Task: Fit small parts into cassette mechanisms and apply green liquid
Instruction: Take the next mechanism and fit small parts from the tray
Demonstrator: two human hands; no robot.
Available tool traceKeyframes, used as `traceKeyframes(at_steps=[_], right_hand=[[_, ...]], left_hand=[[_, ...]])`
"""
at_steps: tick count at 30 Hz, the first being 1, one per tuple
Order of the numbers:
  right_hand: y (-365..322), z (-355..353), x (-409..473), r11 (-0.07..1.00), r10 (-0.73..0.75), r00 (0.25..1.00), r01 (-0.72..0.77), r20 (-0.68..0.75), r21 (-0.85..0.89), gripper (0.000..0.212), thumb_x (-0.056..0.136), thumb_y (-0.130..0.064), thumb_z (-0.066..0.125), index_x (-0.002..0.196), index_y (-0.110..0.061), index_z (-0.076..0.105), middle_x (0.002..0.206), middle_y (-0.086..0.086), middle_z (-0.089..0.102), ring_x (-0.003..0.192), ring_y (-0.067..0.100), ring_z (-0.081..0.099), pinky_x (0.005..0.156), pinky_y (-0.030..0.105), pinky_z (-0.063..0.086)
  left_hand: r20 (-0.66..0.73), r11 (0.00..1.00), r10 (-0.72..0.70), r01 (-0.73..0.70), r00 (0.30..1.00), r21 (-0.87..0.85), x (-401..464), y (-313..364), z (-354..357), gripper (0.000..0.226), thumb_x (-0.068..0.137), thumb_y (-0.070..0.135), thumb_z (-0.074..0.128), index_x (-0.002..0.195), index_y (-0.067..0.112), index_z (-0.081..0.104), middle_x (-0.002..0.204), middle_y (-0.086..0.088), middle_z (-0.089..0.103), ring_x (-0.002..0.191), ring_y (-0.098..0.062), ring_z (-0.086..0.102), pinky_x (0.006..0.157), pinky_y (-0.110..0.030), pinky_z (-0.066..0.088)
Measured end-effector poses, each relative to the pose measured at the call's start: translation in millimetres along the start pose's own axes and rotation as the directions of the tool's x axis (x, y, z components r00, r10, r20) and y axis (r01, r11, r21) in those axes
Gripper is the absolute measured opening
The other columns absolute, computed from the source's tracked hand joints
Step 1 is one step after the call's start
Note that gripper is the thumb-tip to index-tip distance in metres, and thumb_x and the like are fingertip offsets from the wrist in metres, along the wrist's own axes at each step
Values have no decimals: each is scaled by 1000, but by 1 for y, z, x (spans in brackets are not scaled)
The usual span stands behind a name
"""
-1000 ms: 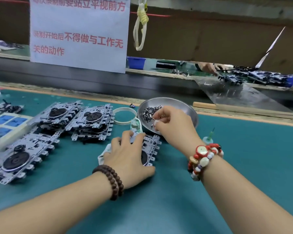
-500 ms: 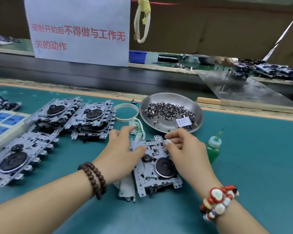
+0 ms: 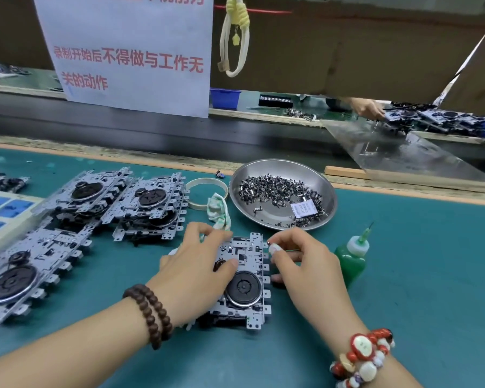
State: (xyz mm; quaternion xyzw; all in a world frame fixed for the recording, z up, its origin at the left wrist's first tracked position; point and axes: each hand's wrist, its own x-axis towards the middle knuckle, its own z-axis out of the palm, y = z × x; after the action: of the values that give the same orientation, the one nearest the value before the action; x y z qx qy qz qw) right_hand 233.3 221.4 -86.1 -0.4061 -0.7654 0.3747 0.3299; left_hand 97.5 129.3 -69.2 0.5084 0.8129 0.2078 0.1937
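One teal mat [image 3: 403, 275] covers the bench, edged at the back by a tan strip and a dark conveyor channel, with a second bench beyond where another person's hand [image 3: 367, 107] works among more mechanisms. Above that, a white paper sign [image 3: 129, 51] with red characters hangs on a brown board, and a pale looped cord [image 3: 234, 43] dangles beside it.

Taking the steel bowl [image 3: 266, 175] as the landmark: it sits on the mat and holds a heap of small dark metal parts [image 3: 277, 191] plus a small white label [image 3: 301, 210]. Just left of the bowl lies a cream ring [image 3: 207, 191], with a crumpled green-patterned cloth [image 3: 219, 211] trailing from it toward the viewer. In front of the bowl lies the cassette mechanism [image 3: 245, 281] being worked on. The left hand [image 3: 196, 273] rests on it, fingers curled over its far edge and thumb pressing near the black wheel. The right hand [image 3: 305, 264], at the mechanism's right edge, pinches a small part [image 3: 272, 247] between thumb and fingertips. Right of that hand, in front of the bowl's right side, stands the green liquid bottle [image 3: 350, 259], nozzle up and untouched. Far left of the bowl, three more mechanisms [image 3: 149, 208] lie in a cluster, and past them a tray with blue pockets [image 3: 0, 211].
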Motion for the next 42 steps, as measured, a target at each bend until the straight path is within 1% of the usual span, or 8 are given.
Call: traceKeyframes(at_steps=[6,10,16,21,24,28,33,42], right_hand=[[1,-2,-4,985,-125,992,120,-30,-125,29,85,-10,62,73,-35,52,72,-17,62,80,-8,54,67,1,39],[1,-7,-6,992,-90,995,85,-45,-95,31,84,-10,62,76,-37,49,74,-16,60,81,-9,55,68,9,46],[0,-11,-13,993,-76,997,73,-23,-91,18,81,-12,64,74,-27,58,66,-16,63,74,-9,55,66,1,39],[-5,-10,-11,997,-59,998,59,-6,-41,24,81,-9,66,73,-30,58,67,-16,63,74,-9,56,63,-2,37],[-4,-7,-10,996,-69,998,69,1,-58,23,81,-10,66,74,-30,58,68,-16,63,76,-8,56,65,-1,37],[-3,-4,-8,994,-69,997,70,22,-80,21,83,-14,65,74,-32,59,75,-12,65,79,-3,56,65,2,38],[-1,-2,-6,1000,27,997,-28,77,7,20,80,-15,69,70,-32,65,77,-6,63,66,0,54,62,8,39],[0,0,-6,994,77,995,-82,65,66,19,78,-15,70,67,-31,68,74,-7,64,62,1,55,61,9,39]], left_hand=[[-133,984,148,-160,980,-84,-5,2,5,36,91,43,44,127,44,40,112,24,27,77,-6,43,85,-22,37],[-261,939,230,-285,937,-195,-5,-2,7,27,90,26,52,111,43,49,104,27,40,93,22,37,79,3,28],[-305,924,312,-363,900,-125,-13,-10,13,22,86,30,51,100,46,48,97,25,46,90,16,42,83,-23,36],[-144,982,186,-180,972,53,-10,-14,7,36,87,46,32,123,47,34,105,30,26,84,15,42,110,-49,23],[-196,980,147,-115,970,163,-5,-12,4,34,89,47,26,122,49,37,107,28,27,85,7,45,113,-46,13],[-333,960,221,-146,917,237,11,-3,3,27,93,43,31,111,45,51,103,25,43,100,-2,37,95,-33,11],[-261,932,350,-362,900,4,31,5,15,21,92,31,45,110,34,56,99,21,47,98,-3,33,93,-22,27],[-275,893,368,-420,888,-163,34,1,22,4,89,25,51,89,29,54,85,18,51,85,1,48,77,-14,38]])
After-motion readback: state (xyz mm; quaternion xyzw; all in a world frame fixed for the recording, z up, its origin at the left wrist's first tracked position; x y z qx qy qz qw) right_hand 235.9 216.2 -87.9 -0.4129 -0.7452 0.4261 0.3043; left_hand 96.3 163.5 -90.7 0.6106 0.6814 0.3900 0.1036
